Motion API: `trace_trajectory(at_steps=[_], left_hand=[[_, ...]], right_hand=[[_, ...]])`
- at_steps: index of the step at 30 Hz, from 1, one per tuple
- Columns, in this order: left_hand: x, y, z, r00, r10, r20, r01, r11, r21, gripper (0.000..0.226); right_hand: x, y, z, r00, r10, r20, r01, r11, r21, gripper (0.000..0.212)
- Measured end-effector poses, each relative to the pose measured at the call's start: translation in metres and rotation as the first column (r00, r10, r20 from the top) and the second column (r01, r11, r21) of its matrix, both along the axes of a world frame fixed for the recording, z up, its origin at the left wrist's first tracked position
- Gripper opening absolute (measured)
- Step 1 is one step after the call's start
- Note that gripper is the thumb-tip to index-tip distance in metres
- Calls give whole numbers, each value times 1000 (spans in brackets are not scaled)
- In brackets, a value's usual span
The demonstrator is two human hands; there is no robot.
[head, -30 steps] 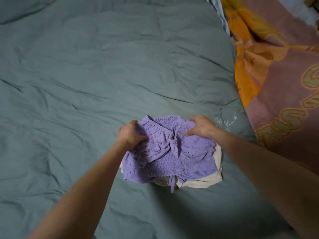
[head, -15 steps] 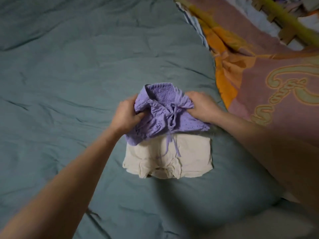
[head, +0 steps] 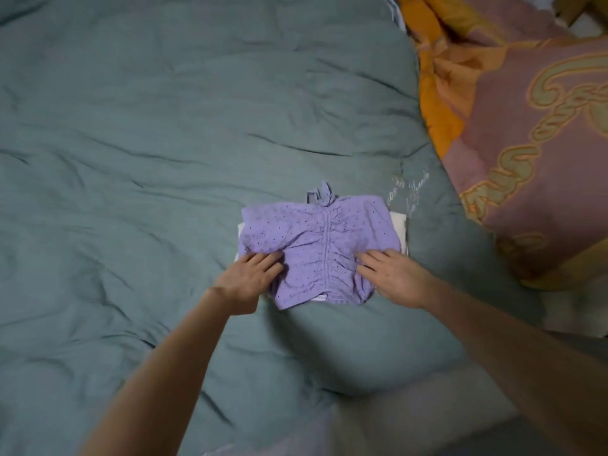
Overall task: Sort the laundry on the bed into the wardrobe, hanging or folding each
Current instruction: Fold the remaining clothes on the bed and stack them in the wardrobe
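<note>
- Surface: a grey-green duvet (head: 148, 159) covers most of the frame, from the upper left down to the lower centre. It is creased throughout, with long folds running across the middle. Pale embroidered script (head: 409, 194) shows on it right of centre; the wording is not legible.
- Upper right of frame: a patterned blanket (head: 526, 143) in pink, orange and pale green overlaps the duvet's right side. Beyond it, at the top right corner, the room is too dim and cropped to identify.
- Lower right: a pale grey strip of bedding (head: 411, 419) lies below the duvet's edge.
- Task item: a purple top (head: 316, 255) lies spread flat just right of centre. It has a ruched centre seam, small dark dots, and a tie at its upper edge. It rests on a folded cream garment (head: 398, 225), of which only thin margins show at left and right.
- Left hand (head: 250, 279): fingers extended, pressing flat on the top's lower left part; nothing is gripped.
- Right hand (head: 394, 278): fingers extended and spread, pressing flat on the top's lower right part; nothing is gripped.
- Both forearms enter from the bottom of the frame.
</note>
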State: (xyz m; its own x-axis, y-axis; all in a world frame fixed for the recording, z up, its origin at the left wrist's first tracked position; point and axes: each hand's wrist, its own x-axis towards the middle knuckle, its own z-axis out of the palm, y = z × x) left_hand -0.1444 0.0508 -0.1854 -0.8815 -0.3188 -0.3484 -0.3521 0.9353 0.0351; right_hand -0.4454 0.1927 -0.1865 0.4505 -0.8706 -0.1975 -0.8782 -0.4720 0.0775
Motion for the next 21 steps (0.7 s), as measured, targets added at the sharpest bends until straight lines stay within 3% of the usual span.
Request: trace_trajectory(at_steps=[1, 3, 4, 6, 7, 9, 11, 12, 13, 14, 17, 19, 21], left_hand=[[2, 1, 6, 998, 63, 27, -65, 993, 96, 75], [-1, -1, 21, 948, 314, -59, -278, 902, 330, 65], [-5, -3, 28, 876, 461, -142, -373, 834, 406, 62], [-15, -12, 31, 606, 737, -299, -575, 666, 475, 44], [-22, -17, 30, 427, 843, -328, -666, 538, 516, 42], [-34, -24, 21, 115, 984, -138, -760, 177, 625, 78], [-41, -28, 7, -61, 991, 120, -740, -126, 661, 107], [-42, -29, -2, -113, 972, 205, -704, -224, 674, 108], [-40, -29, -10, -147, 951, 271, -659, -299, 690, 103], [-39, -29, -18, -147, 934, 324, -612, -344, 712, 96], [-28, -26, -30, -45, 916, 399, -546, -357, 758, 93], [-19, -25, -30, 39, 920, 390, -547, -307, 779, 95], [-12, -22, -29, 71, 928, 365, -561, -266, 784, 78]], right_hand=[[-3, 4, 1, 1000, -7, 18, 7, 999, 34, 42], [-5, 4, 11, 990, -85, 113, 78, 995, 68, 44], [-3, -1, 17, 963, -172, 207, 159, 984, 75, 48], [6, -15, 31, 800, -473, 370, 465, 878, 118, 45], [10, -25, 33, 662, -618, 423, 645, 758, 99, 44], [14, -44, 32, 275, -868, 414, 899, 385, 210, 70], [16, -54, 25, -144, -940, 308, 871, 27, 490, 110], [15, -56, 18, -298, -919, 257, 794, -89, 602, 124], [13, -56, 9, -403, -891, 209, 721, -168, 672, 133], [11, -56, 2, -446, -877, 180, 685, -206, 699, 140], [7, -52, -11, -460, -873, 163, 655, -210, 726, 141], [2, -46, -13, -439, -880, 182, 591, -131, 796, 134], [-2, -36, -11, -337, -917, 216, 529, 5, 848, 122]])
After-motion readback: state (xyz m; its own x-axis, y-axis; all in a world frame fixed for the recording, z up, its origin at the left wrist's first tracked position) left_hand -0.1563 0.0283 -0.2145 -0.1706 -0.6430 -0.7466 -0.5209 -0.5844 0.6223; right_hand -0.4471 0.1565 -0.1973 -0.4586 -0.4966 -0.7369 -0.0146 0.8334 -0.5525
